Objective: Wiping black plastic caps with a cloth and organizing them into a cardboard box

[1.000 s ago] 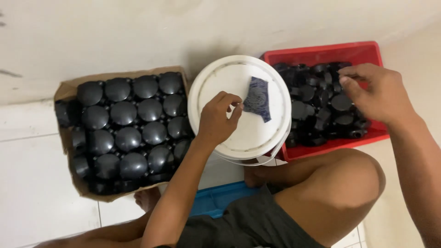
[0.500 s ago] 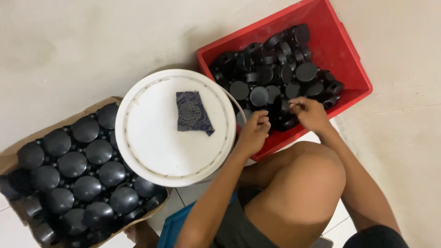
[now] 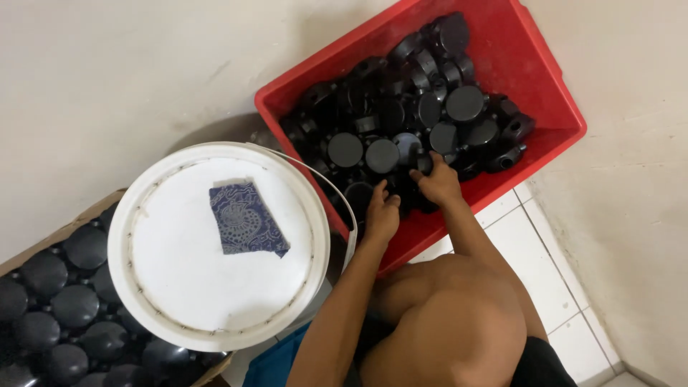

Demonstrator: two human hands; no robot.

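Black caps [image 3: 401,129] fill the red bin [image 3: 552,86] (beside white bucket [image 3: 215,244]); both hands' grip seemingly unclenched.

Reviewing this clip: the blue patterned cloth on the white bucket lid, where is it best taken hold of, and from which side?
Probably by its lower right corner, pinched from above. The blue patterned cloth lies flat on the white bucket lid, so only an edge or corner can be lifted; that corner tapers to a point and lies nearest the left hand, which is in the red bin.

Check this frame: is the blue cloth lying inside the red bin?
No, the blue cloth lies flat on the white bucket lid, beside the red bin of black caps.
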